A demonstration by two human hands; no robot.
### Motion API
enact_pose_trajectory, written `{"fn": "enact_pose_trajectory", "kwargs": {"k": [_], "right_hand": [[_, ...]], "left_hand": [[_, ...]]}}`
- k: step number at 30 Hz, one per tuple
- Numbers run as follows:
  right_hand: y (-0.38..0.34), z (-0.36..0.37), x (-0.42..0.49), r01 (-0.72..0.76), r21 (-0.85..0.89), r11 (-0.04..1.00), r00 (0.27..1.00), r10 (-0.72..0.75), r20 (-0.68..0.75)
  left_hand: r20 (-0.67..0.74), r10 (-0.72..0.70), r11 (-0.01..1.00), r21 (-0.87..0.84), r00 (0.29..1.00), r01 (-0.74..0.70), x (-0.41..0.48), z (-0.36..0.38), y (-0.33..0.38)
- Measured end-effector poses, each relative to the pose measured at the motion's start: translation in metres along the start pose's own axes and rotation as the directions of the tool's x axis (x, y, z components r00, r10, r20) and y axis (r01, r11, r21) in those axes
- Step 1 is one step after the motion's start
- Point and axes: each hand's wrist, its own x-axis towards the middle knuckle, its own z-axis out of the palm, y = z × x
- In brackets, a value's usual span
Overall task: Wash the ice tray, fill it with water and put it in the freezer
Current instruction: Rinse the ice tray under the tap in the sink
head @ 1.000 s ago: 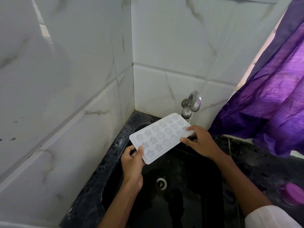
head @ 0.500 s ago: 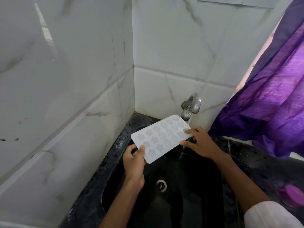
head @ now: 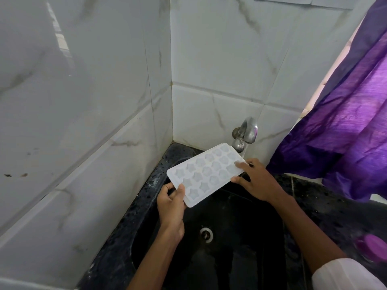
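A white ice tray (head: 206, 173) with star and round moulds is held tilted over the black sink (head: 230, 237). My left hand (head: 170, 208) grips its near left corner, thumb on top. My right hand (head: 256, 181) holds its right edge, fingertips on the moulds. The tray's far right corner sits just under the metal tap (head: 244, 133), and a thin stream of water runs down past that corner.
White marble-look tiles close in the left and back. A purple curtain (head: 343, 126) hangs at the right. The drain (head: 206, 233) lies in the sink's floor. A purple-capped container (head: 370, 246) stands on the dark counter at the right.
The tray has stayed under the tap with both hands on it. Water began running past its right corner. The view shifted slightly downward.
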Motion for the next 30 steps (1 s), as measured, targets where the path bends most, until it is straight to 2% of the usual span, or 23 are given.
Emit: {"fn": "enact_pose_trajectory", "kwargs": {"k": [3,8,20,30], "right_hand": [[-0.0016,-0.0019,-0.0023,0.003,-0.002,1.000,0.999,-0.004,-0.040],[-0.0026,-0.0014,-0.0031,-0.013,0.011,1.000,1.000,0.013,-0.002],[-0.0041,-0.0007,-0.0083,0.005,0.100,0.995,0.999,-0.001,-0.040],[-0.0050,-0.0008,-0.0073,-0.020,0.068,0.997,1.000,0.021,-0.017]], "left_hand": [[-0.002,0.005,1.000,0.009,1.000,-0.005,0.0006,-0.0015,-0.0017],[0.002,0.015,1.000,0.005,1.000,-0.015,-0.0010,0.0002,-0.0020],[0.011,0.012,1.000,0.011,1.000,-0.012,-0.0038,-0.0010,-0.0003],[-0.003,0.006,1.000,0.000,1.000,-0.006,-0.0035,-0.0019,0.0003]]}}
